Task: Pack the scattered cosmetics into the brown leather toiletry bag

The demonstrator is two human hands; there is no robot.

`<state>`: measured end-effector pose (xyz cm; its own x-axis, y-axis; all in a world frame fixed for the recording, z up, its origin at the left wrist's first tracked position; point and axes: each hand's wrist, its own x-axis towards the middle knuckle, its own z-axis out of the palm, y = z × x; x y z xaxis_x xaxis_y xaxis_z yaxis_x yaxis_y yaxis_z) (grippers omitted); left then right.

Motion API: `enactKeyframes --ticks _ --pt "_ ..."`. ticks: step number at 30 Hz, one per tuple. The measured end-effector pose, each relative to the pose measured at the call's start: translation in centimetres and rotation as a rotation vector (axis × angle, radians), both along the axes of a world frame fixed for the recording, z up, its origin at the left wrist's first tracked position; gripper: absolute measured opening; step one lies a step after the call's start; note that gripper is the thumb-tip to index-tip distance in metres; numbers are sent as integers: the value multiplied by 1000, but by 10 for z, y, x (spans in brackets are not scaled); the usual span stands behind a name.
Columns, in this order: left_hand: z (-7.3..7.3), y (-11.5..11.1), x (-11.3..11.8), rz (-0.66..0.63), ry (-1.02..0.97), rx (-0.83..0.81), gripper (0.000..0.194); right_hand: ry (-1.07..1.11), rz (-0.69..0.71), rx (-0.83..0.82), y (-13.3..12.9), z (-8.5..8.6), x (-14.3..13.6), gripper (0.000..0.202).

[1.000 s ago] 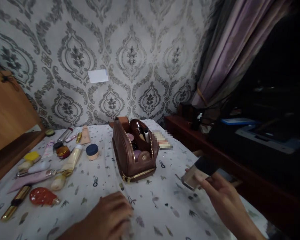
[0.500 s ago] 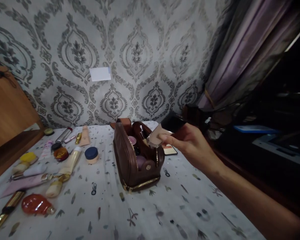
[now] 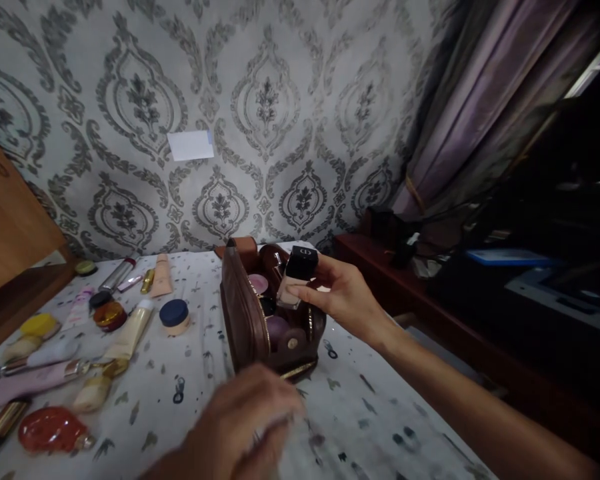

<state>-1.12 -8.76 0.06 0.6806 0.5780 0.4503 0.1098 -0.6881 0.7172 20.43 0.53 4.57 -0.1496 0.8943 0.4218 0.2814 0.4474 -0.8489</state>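
Observation:
My right hand (image 3: 347, 297) pinches a small glass bottle (image 3: 291, 291) of beige liquid with a square black cap, held upright over the open brown makeup bag (image 3: 241, 313). Inside the bag lie a pink round item (image 3: 258, 284), a purple item (image 3: 277, 329) and a brown object behind them. My left hand (image 3: 245, 417) is in front of the bag, blurred by motion, with its fingers smeared; whether it holds anything cannot be made out.
Left on the patterned cloth are a blue-lidded jar (image 3: 174, 316), a cream tube (image 3: 133, 333), a peach tube (image 3: 161, 276), an amber jar (image 3: 109, 316) and a red bottle (image 3: 55, 430). A wooden cabinet (image 3: 15, 233) stands far left.
My left hand has come into view at the bottom. The bottle in my right hand has turned from tilted to upright and moved slightly left, its black cap now on top.

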Motion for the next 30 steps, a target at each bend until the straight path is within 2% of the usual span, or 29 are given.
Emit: enactKeyframes --ticks 2,4,6,8,13,15,18,20,22,25,30 --pt "31 19 -1 267 -45 138 26 -23 11 25 -4 1 -2 31" --pt "57 37 4 433 -33 237 28 -47 41 41 -8 2 -5 28" --pt "74 54 11 480 -2 264 37 -62 75 41 -11 2 -7 26" --pt "82 67 18 430 68 244 39 -69 91 31 -12 1 -8 26" --pt "88 85 25 289 220 102 23 -107 101 23 -16 -6 -7 29" --pt "88 87 23 297 233 95 21 -199 38 85 -23 -11 -5 25" --pt "87 89 19 352 254 108 21 -421 -102 261 -39 -22 -3 25" --pt "86 91 17 379 260 113 21 -561 -125 348 -49 -32 -1 23" --pt "84 94 15 387 262 115 20 -626 -103 362 -57 -43 2 18" --pt "79 98 13 388 269 85 19 -544 -60 343 -65 -58 6 13" --pt "71 104 14 365 240 -11 18 -399 -40 441 -69 -82 10 23"
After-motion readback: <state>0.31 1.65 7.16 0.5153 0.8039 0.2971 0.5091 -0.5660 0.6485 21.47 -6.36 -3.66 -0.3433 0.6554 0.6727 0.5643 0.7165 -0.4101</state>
